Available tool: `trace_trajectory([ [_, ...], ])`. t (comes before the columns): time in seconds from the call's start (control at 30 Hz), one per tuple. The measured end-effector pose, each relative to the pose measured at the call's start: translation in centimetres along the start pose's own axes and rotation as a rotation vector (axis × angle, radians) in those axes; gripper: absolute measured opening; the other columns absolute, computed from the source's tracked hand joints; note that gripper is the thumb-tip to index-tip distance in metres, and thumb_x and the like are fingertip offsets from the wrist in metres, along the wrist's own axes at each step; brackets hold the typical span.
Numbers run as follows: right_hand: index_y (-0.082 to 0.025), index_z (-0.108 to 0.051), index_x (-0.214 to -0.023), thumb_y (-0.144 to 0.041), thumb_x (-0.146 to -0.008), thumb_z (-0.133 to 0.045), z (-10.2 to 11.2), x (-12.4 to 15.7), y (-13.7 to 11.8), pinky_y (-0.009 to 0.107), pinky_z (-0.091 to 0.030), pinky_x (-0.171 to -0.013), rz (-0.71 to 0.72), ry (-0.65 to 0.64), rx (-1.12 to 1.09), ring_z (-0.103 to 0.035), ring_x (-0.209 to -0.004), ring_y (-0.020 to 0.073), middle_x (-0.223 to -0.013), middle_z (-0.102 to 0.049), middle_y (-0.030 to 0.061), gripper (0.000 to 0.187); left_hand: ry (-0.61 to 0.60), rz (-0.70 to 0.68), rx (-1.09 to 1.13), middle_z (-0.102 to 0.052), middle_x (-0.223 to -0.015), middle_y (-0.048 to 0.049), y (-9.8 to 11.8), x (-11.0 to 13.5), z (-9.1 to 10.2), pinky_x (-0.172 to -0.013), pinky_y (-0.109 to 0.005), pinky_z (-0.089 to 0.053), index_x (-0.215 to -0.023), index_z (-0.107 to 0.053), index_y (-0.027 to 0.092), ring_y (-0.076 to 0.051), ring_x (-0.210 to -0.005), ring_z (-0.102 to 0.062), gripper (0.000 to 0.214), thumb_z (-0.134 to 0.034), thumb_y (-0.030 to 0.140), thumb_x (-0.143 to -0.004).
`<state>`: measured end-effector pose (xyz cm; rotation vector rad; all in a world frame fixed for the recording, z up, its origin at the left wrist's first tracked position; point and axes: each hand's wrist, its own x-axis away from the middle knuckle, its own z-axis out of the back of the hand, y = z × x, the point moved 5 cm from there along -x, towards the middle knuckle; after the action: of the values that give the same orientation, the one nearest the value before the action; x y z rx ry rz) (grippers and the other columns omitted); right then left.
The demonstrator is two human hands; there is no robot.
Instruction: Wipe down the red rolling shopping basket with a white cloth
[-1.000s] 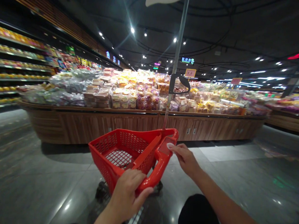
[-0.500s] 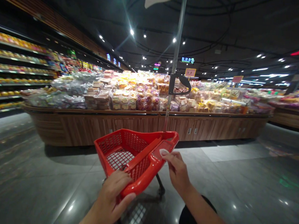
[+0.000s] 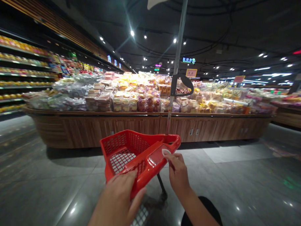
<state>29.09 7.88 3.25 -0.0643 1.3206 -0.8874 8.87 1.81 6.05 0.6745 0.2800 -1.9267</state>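
A red plastic shopping cart (image 3: 139, 137) with a lattice basket stands in front of me, turned at an angle. My left hand (image 3: 119, 194) is wrapped over the left end of the red cart handle (image 3: 146, 178), thumb on the near side; its hidden fingertips lie beyond the bar. At the handle's right part, my right hand (image 3: 178, 173) pinches a small white piece (image 3: 166, 152), like tissue or thin cloth, beside a clear flat panel (image 3: 157, 156). A metal pole (image 3: 178, 54) with a dark grey loop (image 3: 184, 86) rises from the cart's right corner.
A long wooden display counter (image 3: 135, 127) piled with bagged baked goods (image 3: 126, 95) stretches across beyond the cart. Stocked shelves (image 3: 18, 67) line the left side. Another display (image 3: 293, 113) stands at far right. Shiny grey tiles (image 3: 224, 181) cover the floor.
The cart's near left side has swung a little to the right, and my left hand has moved right and forward with it. My right hand has hardly moved and still pinches the white piece.
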Motion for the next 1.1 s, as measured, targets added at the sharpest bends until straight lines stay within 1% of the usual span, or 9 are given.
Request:
trace_trajectory([
  [0.1,-0.026,-0.06,-0.111,0.0,-0.082,-0.041,0.0,0.3,-1.5,0.038,-0.046,-0.085,0.05,-0.044,-0.007,-0.052,-0.096,0.0197,-0.113,-0.064,0.003,0.043,-0.144,0.1,-0.076,-0.065,-0.114,-0.0142,2.8,-1.1,-0.5,-0.09,-0.044,-0.046,-0.118,-0.056,0.013,-0.029,-0.103,-0.06,0.05,-0.051,0.047,-0.081],
  [0.2,-0.025,-0.059,-0.11,0.002,-0.08,-0.042,0.1,0.3,-3.2,0.037,-0.045,-0.087,0.165,-0.126,-0.038,-0.053,-0.098,0.019,-0.114,-0.064,0.0023,0.044,-0.249,0.174,-0.152,-0.066,-0.11,-0.0149,3.7,-1.7,-1.3,-0.083,-0.041,-0.049,-0.116,-0.056,0.012,-0.028,-0.096,-0.063,0.042,-0.048,0.038,-0.085],
  [0.33,-0.022,-0.06,-0.109,0.004,-0.076,-0.043,0.2,-1.0,-3.8,0.035,-0.044,-0.086,0.248,-0.325,-0.009,-0.054,-0.096,0.0189,-0.109,-0.066,0.0036,0.045,-0.28,0.24,-0.208,-0.067,-0.108,-0.0138,2.7,-1.7,-2.0,-0.074,-0.033,-0.051,-0.118,-0.055,0.013,-0.024,-0.092,-0.065,0.036,-0.046,0.026,-0.086],
  [0.5,-0.02,-0.068,-0.091,0.003,-0.075,-0.046,0.4,-3.9,-2.1,0.031,-0.045,-0.071,0.007,-0.314,0.215,-0.052,-0.079,0.0194,-0.08,-0.065,0.0049,0.035,-0.259,0.248,-0.224,-0.068,-0.106,-0.0134,2.0,-1.7,-2.1,-0.076,-0.034,-0.051,-0.123,-0.053,0.012,-0.025,-0.093,-0.065,0.041,-0.047,0.03,-0.086],
  [0.7,-0.023,-0.064,-0.098,0.001,-0.074,-0.048,-2.2,-3.1,-6.0,0.029,-0.043,-0.078,0.18,-0.508,0.053,-0.052,-0.086,0.0185,-0.084,-0.065,0.0009,0.037,-0.295,0.258,-0.192,-0.065,-0.115,-0.0136,1.4,-2.3,-2.2,-0.078,-0.035,-0.051,-0.126,-0.05,0.013,-0.025,-0.101,-0.063,0.044,-0.046,0.031,-0.086],
  [0.77,-0.023,-0.065,-0.095,0.002,-0.074,-0.048,-2.1,-3.7,-5.0,0.028,-0.042,-0.077,0.129,-0.491,0.082,-0.052,-0.085,0.0177,-0.083,-0.065,0.0005,0.036,-0.297,0.256,-0.191,-0.064,-0.116,-0.0135,1.1,-2.3,-2.2,-0.077,-0.035,-0.051,-0.128,-0.049,0.013,-0.025,-0.101,-0.063,0.045,-0.045,0.032,-0.087],
  [0.93,-0.018,-0.069,-0.083,-0.004,-0.081,-0.048,-0.3,-5.7,0.0,0.028,-0.041,-0.069,-0.147,-0.348,0.321,-0.051,-0.075,0.0167,-0.073,-0.059,0.0039,0.026,-0.292,0.251,-0.189,-0.067,-0.11,-0.0118,0.6,-2.2,-2.2,-0.079,-0.037,-0.051,-0.128,-0.048,0.014,-0.025,-0.096,-0.064,0.047,-0.044,0.035,-0.087],
  [1.0,-0.018,-0.069,-0.087,-0.002,-0.08,-0.048,0.0,-5.3,-0.2,0.028,-0.041,-0.07,-0.138,-0.338,0.308,-0.051,-0.077,0.017,-0.076,-0.06,0.0049,0.028,-0.296,0.26,-0.183,-0.067,-0.11,-0.0111,0.4,-2.2,-2.2,-0.078,-0.037,-0.051,-0.128,-0.048,0.015,-0.025,-0.096,-0.064,0.047,-0.044,0.035,-0.086],
  [1.1,-0.021,-0.066,-0.098,0.003,-0.076,-0.047,-0.5,-3.6,-2.8,0.027,-0.041,-0.074,0.015,-0.412,0.159,-0.051,-0.083,0.0175,-0.082,-0.063,0.0031,0.037,-0.307,0.274,-0.168,-0.067,-0.112,-0.0101,0.0,-2.2,-2.1,-0.078,-0.036,-0.05,-0.127,-0.049,0.018,-0.025,-0.098,-0.064,0.046,-0.044,0.037,-0.086],
])
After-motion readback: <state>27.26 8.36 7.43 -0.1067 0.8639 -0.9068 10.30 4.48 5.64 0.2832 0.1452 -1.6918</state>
